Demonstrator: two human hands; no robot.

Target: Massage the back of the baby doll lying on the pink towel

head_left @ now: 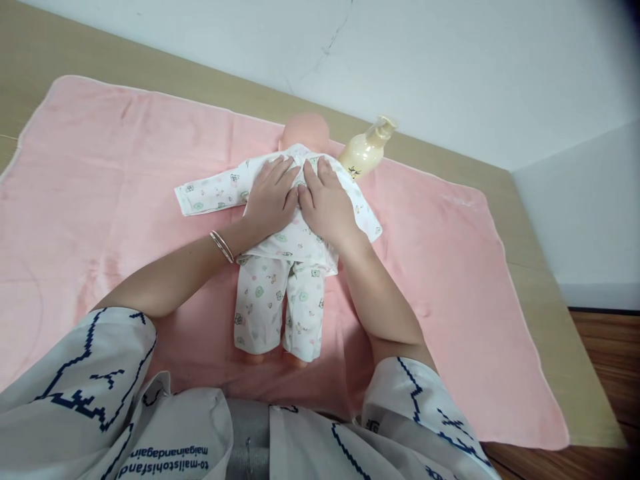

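A baby doll (306, 130) in a white printed top and trousers (260, 303) lies stretched out, its bald head at the far end and no face showing. Flat on the upper left of the doll's top rests my left hand (273, 193), fingers extended; a thin bangle circles that wrist. My right hand (325, 200) lies flat beside it on the upper right of the top. The two thumbs nearly meet in the middle. Neither hand grips anything. Just beyond the doll's right shoulder is a cream pump bottle (364, 152).
A pink blanket (440, 267) is spread under the doll on a wooden table (550, 333). Behind the far table edge rises a white wall (425, 60) with a crack. Brown wooden floor (607, 353) shows at the lower right.
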